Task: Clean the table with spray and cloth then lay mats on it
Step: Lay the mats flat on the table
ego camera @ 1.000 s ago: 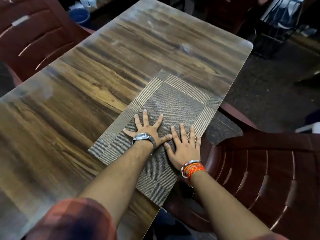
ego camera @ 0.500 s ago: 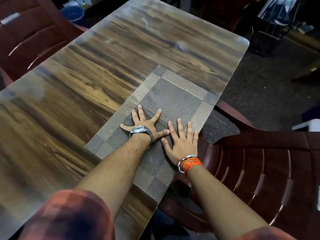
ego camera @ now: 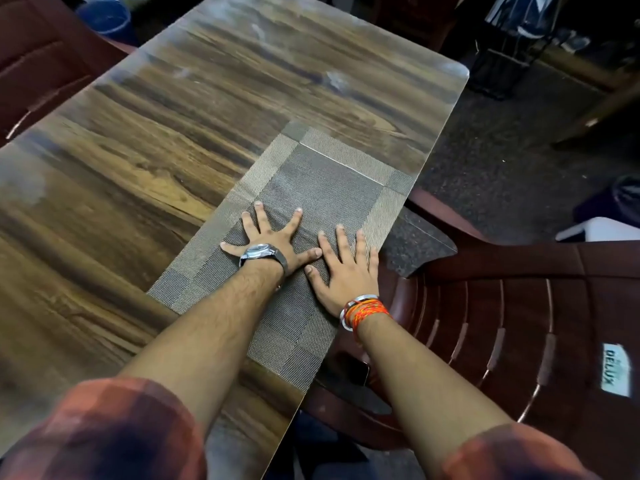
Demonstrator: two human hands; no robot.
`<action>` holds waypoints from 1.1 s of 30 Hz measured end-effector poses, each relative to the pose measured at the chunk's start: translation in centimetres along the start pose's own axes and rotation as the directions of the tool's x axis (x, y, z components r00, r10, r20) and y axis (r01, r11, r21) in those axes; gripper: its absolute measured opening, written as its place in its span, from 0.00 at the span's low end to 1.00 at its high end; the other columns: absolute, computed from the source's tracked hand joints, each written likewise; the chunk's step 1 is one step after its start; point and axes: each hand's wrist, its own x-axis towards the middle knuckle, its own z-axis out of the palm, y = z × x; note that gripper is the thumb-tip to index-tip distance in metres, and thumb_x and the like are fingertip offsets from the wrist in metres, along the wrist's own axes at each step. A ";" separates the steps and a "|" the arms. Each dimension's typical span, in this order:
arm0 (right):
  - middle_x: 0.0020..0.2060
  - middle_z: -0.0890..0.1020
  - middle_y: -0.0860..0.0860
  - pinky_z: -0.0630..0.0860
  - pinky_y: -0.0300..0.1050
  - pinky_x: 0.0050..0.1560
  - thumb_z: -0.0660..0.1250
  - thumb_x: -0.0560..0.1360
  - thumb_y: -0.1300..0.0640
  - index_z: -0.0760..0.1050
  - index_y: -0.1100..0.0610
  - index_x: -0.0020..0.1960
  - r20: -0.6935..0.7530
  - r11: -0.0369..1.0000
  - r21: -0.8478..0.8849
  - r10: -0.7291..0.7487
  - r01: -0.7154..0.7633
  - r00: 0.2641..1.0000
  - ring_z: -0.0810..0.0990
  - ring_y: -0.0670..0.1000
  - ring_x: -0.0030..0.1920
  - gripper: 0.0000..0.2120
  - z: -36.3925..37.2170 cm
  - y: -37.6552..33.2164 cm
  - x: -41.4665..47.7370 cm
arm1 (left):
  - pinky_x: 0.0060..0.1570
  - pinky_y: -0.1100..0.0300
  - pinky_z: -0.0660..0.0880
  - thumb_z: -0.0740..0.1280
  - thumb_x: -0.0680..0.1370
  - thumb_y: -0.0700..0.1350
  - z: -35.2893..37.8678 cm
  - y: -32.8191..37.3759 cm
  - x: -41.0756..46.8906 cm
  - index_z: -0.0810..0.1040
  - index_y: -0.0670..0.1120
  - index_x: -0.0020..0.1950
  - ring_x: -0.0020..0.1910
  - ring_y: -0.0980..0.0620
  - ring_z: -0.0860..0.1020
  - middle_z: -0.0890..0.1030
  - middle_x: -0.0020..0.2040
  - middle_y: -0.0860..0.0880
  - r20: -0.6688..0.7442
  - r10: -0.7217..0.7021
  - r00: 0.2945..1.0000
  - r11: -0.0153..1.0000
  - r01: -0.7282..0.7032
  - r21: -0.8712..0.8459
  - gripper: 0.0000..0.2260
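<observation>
A grey woven mat [ego camera: 325, 178] with lighter border strips lies flat on the wooden table [ego camera: 173, 140], along its right edge. My left hand [ego camera: 273, 237], with a wristwatch, presses flat on the middle of the mat with fingers spread. Beside it, my right hand [ego camera: 346, 265], wearing orange thread bands, lies flat on the mat near the table edge with straight fingers. Neither hand grips anything. No spray bottle or cloth is in view.
A dark red plastic chair [ego camera: 512, 334] stands close against the table's right side, with a dark phone-like object [ego camera: 356, 372] on its seat. Another red chair [ego camera: 38, 64] is at the far left. A blue bucket [ego camera: 107, 19] and a black rack [ego camera: 502, 60] stand beyond the table.
Both hands stay flat on the mat and have crept slightly further along it; the view has shifted a little, and the mat has hardly moved.
</observation>
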 end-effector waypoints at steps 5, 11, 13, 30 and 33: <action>0.78 0.48 0.46 0.42 0.62 0.74 0.49 0.75 0.33 0.49 0.39 0.76 0.003 1.000 -0.016 -0.007 0.007 1.000 0.43 0.58 0.77 0.32 0.0 -0.2 -0.1 | 0.61 0.20 0.47 0.56 0.65 0.79 0.5 -0.2 0.0 0.38 0.73 0.72 0.76 0.39 0.35 0.28 0.76 0.48 -0.030 0.021 0.999 1.000 -0.021 -0.023 0.41; 0.75 0.63 0.50 0.48 0.57 0.74 0.54 0.71 0.49 0.61 0.53 0.75 -0.309 1.000 0.007 -0.027 0.030 0.951 0.57 0.54 0.76 0.32 -2.2 -0.4 0.1 | 0.71 0.38 0.51 0.46 0.78 0.67 2.4 -0.9 -1.2 0.52 0.59 0.79 0.77 0.44 0.53 0.48 0.80 0.49 -0.468 0.249 0.848 0.968 -0.228 0.101 0.30; 0.75 0.62 0.52 0.50 0.55 0.75 0.52 0.71 0.51 0.61 0.56 0.75 -0.291 0.999 0.015 -0.041 0.048 0.956 0.57 0.55 0.76 0.32 -2.1 -0.2 1.1 | 0.73 0.43 0.52 0.46 0.79 0.60 3.1 -0.4 -1.5 0.58 0.54 0.78 0.77 0.45 0.56 0.55 0.80 0.48 -0.513 0.392 0.764 0.915 -0.380 0.134 0.28; 0.77 0.57 0.53 0.50 0.51 0.74 0.46 0.77 0.44 0.55 0.57 0.77 -0.144 0.991 -0.021 0.129 -0.134 0.981 0.52 0.53 0.77 0.32 0.7 1.4 2.9 | 0.76 0.50 0.42 0.43 0.76 0.71 2.1 -4.8 3.1 0.45 0.59 0.79 0.78 0.54 0.44 0.45 0.80 0.57 -0.328 0.272 0.905 0.962 -0.255 0.094 0.34; 0.77 0.55 0.52 0.48 0.51 0.75 0.47 0.77 0.44 0.54 0.57 0.77 -0.136 0.992 -0.023 0.122 -0.127 0.983 0.51 0.53 0.77 0.32 0.8 1.5 2.8 | 0.76 0.49 0.43 0.43 0.74 0.73 1.5 -6.3 3.8 0.48 0.58 0.79 0.78 0.53 0.46 0.49 0.80 0.56 -0.378 0.156 0.912 0.988 -0.152 0.041 0.36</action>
